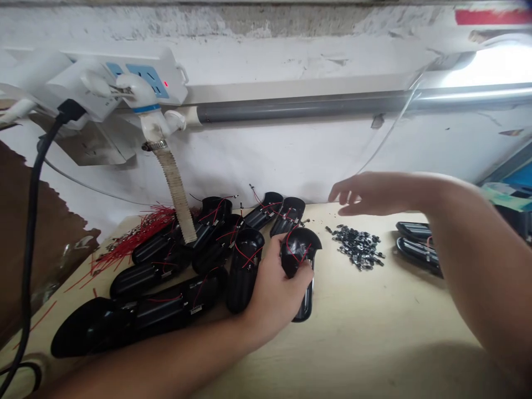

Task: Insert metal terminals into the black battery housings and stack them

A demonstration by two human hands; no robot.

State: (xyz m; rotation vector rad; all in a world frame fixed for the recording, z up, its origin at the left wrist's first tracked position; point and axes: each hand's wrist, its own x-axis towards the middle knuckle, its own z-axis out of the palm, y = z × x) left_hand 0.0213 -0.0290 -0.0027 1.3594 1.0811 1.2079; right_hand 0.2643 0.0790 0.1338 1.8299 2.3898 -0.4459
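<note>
Black plastic casings (245, 271) crowd the left hand (272, 293)

The wired plastic housings (166, 310) lie grouped on the left half of the bench (374, 321). Loose cut wires (137, 235) lie behind them at left. A pile of small metal terminals (357, 247) sits right of the group, and two further housings (418, 246) lie right of the pile. A power strip (137, 72) and horizontal pipe (316, 105) stand against the wall (270, 160) behind the bench.
</note>
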